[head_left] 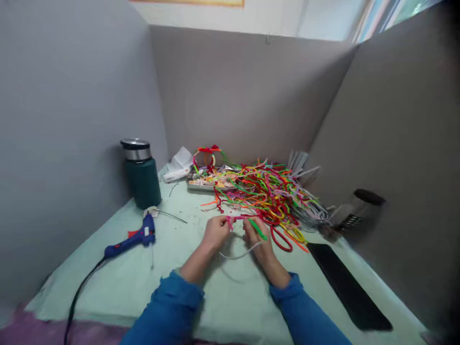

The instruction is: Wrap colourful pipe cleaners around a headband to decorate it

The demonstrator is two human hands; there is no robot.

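Note:
Between my two hands runs a pink pipe cleaner (237, 218), its left end bent downward. My left hand (214, 234) is closed, pinching that end with its fingertips. At the other end, my right hand (264, 249) is closed on the same pink strand. A thick green piece (258, 230) lies across the right fingers; whether it joins the pink one I cannot tell. A pale grey strand (235, 258) curves below the hands, its upper ends partly hidden. Just beyond my right hand spreads a big tangled heap of coloured pipe cleaners (276, 191).
On the left are a blue glue gun (131, 240) with a black cord and a dark green bottle (143, 179). A metal tray (206, 188) of small pieces sits at the back. A black flat object (348, 285) and a tipped clear container (361, 211) are on the right. Grey panels enclose the table.

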